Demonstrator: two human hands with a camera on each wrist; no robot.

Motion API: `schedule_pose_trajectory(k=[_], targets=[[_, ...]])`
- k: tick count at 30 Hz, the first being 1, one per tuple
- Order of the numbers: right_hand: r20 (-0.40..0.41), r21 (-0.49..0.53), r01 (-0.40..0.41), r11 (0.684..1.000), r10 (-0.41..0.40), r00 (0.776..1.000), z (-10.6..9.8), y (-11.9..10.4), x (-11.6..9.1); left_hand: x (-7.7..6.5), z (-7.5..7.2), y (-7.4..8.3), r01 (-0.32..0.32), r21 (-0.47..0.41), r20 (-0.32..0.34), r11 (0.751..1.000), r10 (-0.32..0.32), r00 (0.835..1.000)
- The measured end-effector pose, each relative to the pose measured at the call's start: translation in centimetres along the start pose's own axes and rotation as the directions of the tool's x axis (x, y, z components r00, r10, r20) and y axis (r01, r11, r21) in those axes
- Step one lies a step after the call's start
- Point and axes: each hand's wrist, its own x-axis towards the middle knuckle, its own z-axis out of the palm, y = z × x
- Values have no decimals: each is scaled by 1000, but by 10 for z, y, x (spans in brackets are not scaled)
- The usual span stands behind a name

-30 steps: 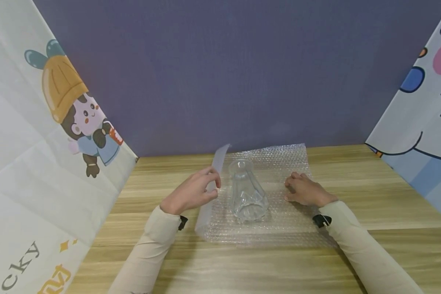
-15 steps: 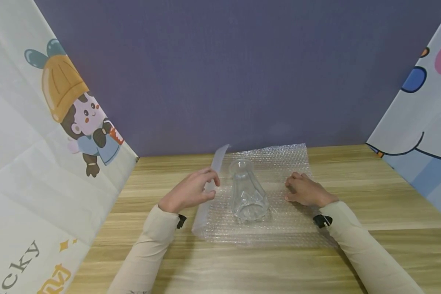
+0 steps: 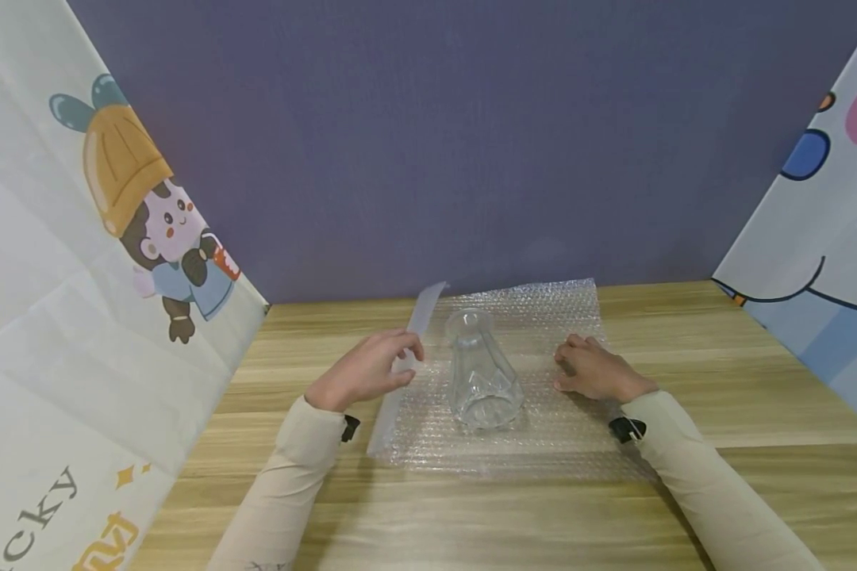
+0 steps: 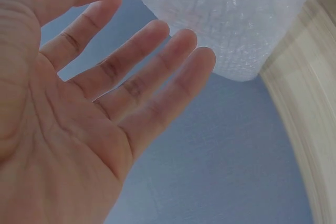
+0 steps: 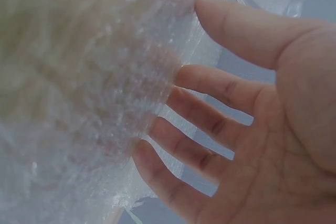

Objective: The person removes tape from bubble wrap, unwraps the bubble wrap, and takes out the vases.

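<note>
A clear glass vase (image 3: 482, 369) is on a sheet of bubble wrap (image 3: 543, 317), its narrow end toward the back and its wide end nearer me. The sheet's left edge (image 3: 386, 424) stands up as a pale strip. Beside that strip is my left hand (image 3: 370, 366), fingers loosely bent and thumb apart; its wrist view shows the fingertips right at the wrap. To the vase's right, my right hand (image 3: 596, 371) rests its fingertips on the sheet. The right wrist view shows those fingers spread, with the wrap (image 5: 79, 103) at their tips.
The wood-grain table (image 3: 471, 523) runs back to a plain purple-blue panel (image 3: 428, 143). White printed sheets with cartoon figures border the left (image 3: 43, 317) and right sides. Both wrists wear black straps.
My left hand has shifted slightly left, away from the vase. The raised left edge of the bubble wrap has leaned outward at its near end. My right hand and the vase stay put.
</note>
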Motion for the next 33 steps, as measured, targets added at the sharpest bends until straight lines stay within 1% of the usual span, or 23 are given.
schedule_pose_trajectory(k=[8, 23, 26, 33], targets=[[-2, -4, -1, 1000, 1, 1000, 1, 0, 0, 0, 1, -5, 8, -9, 12, 1000, -8, 1000], [6, -2, -5, 1000, 5, 1000, 0, 0, -1, -2, 0, -11, 12, -3, 11, 1000, -12, 1000], [1, -3, -3, 1000, 3, 1000, 0, 0, -1, -2, 0, -14, 20, -1, 13, 1000, -20, 1000], [-13, -8, 3, 1000, -3, 1000, -1, 0, -1, -3, 0, -19, 62, -8, 26, 998, -61, 998]])
